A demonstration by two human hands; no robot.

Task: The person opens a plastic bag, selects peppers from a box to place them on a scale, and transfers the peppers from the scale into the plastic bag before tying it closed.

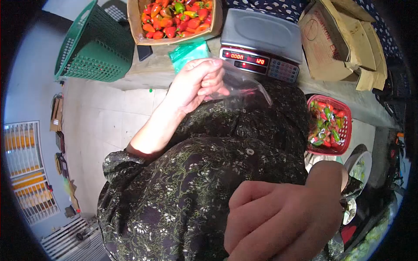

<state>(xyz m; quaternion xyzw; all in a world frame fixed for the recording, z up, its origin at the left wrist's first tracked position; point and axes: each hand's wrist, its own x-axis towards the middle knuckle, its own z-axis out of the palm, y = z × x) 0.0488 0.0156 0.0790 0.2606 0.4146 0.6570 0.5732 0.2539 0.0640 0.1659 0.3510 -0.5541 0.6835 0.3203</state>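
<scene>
My left hand (198,85) is closed in a fist around one end of a clear plastic bag (250,89). The bag hangs out to the right of the fist, in front of the scale, and looks thin and slack. My right hand (287,217) is large in the foreground, near the camera, with its back showing and its fingers curled under. Whatever those fingers hold, if anything, is hidden. Just beyond my left fist lies a green plastic bag (188,53). A digital scale (261,37) with red lit numbers stands past the clear bag.
A cardboard box (135,32) of red and orange peppers sits beyond the green bag. At the left stands a green basket (93,58); at the right are an open carton (324,41), a red basket (344,150) of peppers and a white bowl (368,167).
</scene>
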